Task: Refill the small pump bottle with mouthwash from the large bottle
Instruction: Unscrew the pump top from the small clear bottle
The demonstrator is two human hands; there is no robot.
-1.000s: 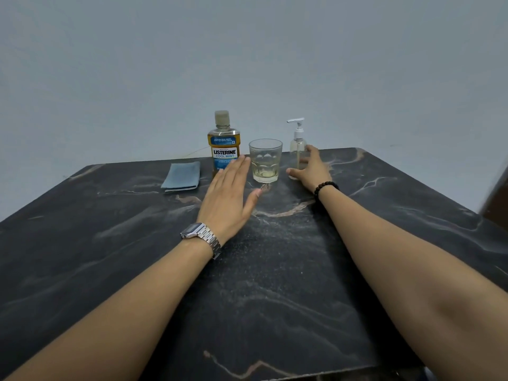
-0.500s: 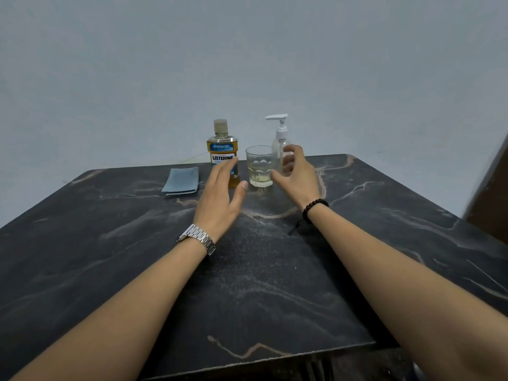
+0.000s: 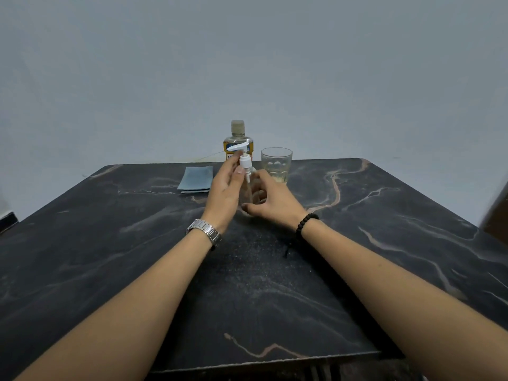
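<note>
Two hands meet at the pump bottle (image 3: 249,188), which stands on the worktop (image 3: 384,229) before the large bottle (image 3: 238,138). Right hand (image 3: 270,200) curls round its body, steadying; left hand (image 3: 226,185) fingers pinch the collar, probably to unscrew.

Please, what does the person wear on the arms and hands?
Both forearms are bare, with no sleeves in view. The left hand has a silver metal link watch at its wrist. The right hand has a bracelet of dark round beads at its wrist.
</note>
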